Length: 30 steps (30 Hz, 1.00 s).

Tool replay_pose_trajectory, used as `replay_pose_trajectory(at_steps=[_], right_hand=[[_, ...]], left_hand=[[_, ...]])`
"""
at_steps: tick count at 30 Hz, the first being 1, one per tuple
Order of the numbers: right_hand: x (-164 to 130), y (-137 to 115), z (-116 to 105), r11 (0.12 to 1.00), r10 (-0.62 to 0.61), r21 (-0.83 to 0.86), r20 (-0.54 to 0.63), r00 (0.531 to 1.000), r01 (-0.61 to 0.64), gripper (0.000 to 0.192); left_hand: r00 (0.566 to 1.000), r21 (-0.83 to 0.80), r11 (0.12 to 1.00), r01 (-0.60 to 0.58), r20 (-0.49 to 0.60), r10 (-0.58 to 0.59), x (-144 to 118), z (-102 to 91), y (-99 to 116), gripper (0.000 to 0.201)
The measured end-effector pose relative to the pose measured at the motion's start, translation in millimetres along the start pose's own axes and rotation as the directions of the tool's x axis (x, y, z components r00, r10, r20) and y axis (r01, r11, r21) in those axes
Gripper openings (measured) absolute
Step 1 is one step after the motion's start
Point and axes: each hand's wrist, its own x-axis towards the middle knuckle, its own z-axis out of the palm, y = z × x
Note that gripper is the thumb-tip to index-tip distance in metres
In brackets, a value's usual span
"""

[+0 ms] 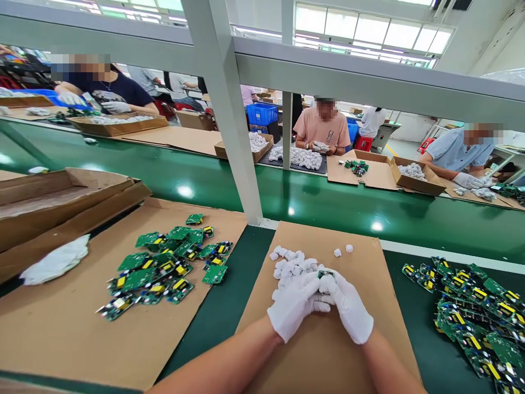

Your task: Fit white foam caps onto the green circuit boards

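In white gloves, my left hand (296, 304) and my right hand (349, 307) meet over a cardboard sheet (320, 358). Their closed fingers hold a small green circuit board (326, 273) between them. A white lump (327, 283) sits against the board at my right fingertips; the fingers partly hide both. Just beyond my left hand is a heap of small white pieces (293, 264). Two more white pieces (337, 252) lie apart from it, farther up the cardboard.
Green circuit boards with yellow parts are piled at left (164, 268) and right (478, 306). A white glove (57, 260) lies beside a cardboard box (74, 200). A pale metal post (233, 120) rises ahead. Co-workers sit across the green bench (311, 202).
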Motion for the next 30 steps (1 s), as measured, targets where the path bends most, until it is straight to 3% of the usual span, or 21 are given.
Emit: replay_pose_trajectory(at_steps=[4,7,12,17,21,24,27,30], right_hand=[[1,5,1,0.987,-0.012,-0.159,-0.038,0.999,0.006,0.03],[3,6,0,0.983,-0.02,-0.181,-0.025,0.999,0.015,0.027],[3,2,-2,0.999,-0.002,-0.052,0.074,0.997,0.005,0.032],[2,2,2,0.998,0.051,0.025,-0.009,0.999,-0.051,0.035],[1,-2,2,0.981,0.068,0.175,0.102,0.992,-0.086,0.035],[2,-4,0,0.953,0.077,0.279,0.15,0.986,-0.117,0.04],[3,-1,-3,0.971,0.016,0.236,0.096,0.995,-0.039,0.048],[4,2,-3,0.973,0.036,0.222,0.086,0.996,-0.055,0.047]], left_hand=[[1.0,-0.013,1.0,-0.002,0.004,0.002,-1,1.6,-1,0.028],[1.0,-0.035,0.999,0.001,-0.011,-0.002,0,1.2,-1,0.029],[0.998,0.023,0.999,0.028,-0.05,-0.027,1,-0.3,-1,0.026],[0.999,0.099,0.995,-0.021,0.036,0.017,0,3.9,1,0.035],[0.998,0.201,0.979,0.04,-0.059,-0.029,-1,6.1,2,0.034],[0.996,0.145,0.988,0.052,-0.08,-0.04,0,3.1,0,0.037],[0.998,0.047,0.999,0.022,-0.063,-0.019,0,-1.4,-3,0.034],[0.998,0.024,0.999,0.022,-0.057,-0.02,0,-3.9,-5,0.035]])
